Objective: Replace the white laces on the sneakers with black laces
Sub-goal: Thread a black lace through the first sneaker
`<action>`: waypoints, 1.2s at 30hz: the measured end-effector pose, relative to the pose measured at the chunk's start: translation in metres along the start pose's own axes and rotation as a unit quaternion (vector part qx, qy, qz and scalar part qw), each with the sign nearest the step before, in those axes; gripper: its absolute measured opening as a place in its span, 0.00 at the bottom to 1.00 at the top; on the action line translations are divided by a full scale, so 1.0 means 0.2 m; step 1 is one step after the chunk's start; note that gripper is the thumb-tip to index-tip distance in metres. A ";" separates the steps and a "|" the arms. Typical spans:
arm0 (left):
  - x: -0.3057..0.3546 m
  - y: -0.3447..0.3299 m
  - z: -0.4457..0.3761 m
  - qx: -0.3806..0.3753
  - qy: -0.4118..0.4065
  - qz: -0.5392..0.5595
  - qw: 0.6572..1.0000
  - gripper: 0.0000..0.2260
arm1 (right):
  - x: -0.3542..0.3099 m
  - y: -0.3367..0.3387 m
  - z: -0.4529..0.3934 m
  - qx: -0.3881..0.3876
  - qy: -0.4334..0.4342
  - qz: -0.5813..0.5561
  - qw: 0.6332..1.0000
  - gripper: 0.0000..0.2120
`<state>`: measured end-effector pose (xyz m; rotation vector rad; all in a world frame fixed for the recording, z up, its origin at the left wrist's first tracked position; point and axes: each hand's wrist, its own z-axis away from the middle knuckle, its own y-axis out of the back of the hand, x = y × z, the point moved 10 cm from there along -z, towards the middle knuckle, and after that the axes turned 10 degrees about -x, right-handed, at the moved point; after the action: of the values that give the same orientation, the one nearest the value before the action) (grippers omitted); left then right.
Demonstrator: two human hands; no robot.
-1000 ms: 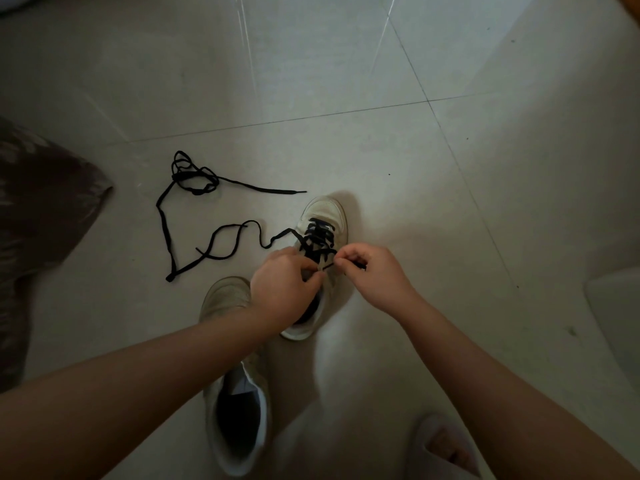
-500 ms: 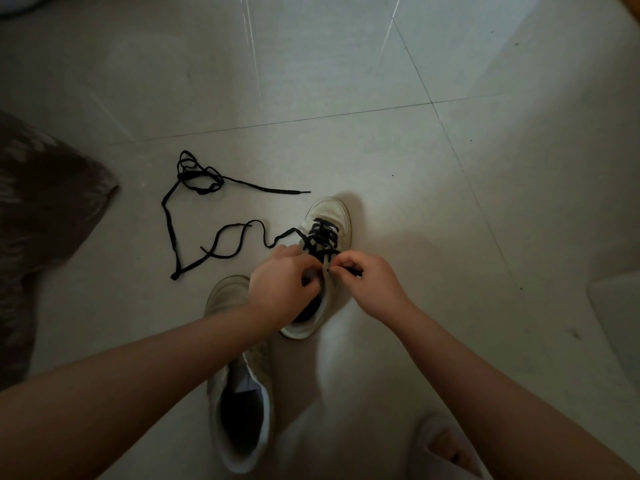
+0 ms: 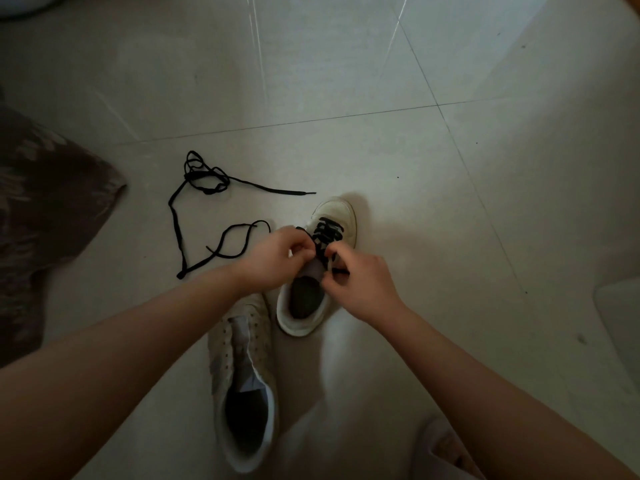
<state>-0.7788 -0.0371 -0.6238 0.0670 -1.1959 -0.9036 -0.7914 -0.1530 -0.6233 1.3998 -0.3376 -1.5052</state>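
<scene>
I see both hands over far sneaker [image 3: 332, 216] on floor. Left hand [image 3: 273, 259] curled at lace [image 3: 325, 233]; right hand [image 3: 360, 282] pinching lace end. Lace limp, light, slippery; I'd grip near tip. Spare lace [image 3: 175, 220] left.

A pale sneaker [image 3: 341, 216] half-threaded with a black lace [image 3: 325, 233] stands beside an unlaced sneaker [image 3: 242, 375]; a loose black lace [image 3: 176, 223] lies nearby.

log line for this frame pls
step: lacing far sneaker | left hand: grips black lace | right hand: pinches lace end | near sneaker: unlaced | spare lace: on floor
</scene>
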 end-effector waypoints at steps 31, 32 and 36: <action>0.00 -0.16 0.06 0.013 0.056 -0.359 0.932 0.20 | 0.12 0.03 0.04 0.050 -0.011 -0.173 0.984 0.25; 0.01 -0.16 0.07 0.018 0.050 -0.378 0.924 0.17 | 0.11 0.04 0.05 0.058 -0.007 -0.180 0.982 0.26; 0.07 -0.15 0.08 0.036 -0.005 -0.408 0.912 0.14 | 0.11 0.04 0.07 0.085 -0.002 -0.185 0.979 0.28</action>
<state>-0.8086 -0.0597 -0.6214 0.6637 -1.2160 -1.5837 -0.7952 -0.1801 -0.6265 1.6623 -0.2185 -1.8139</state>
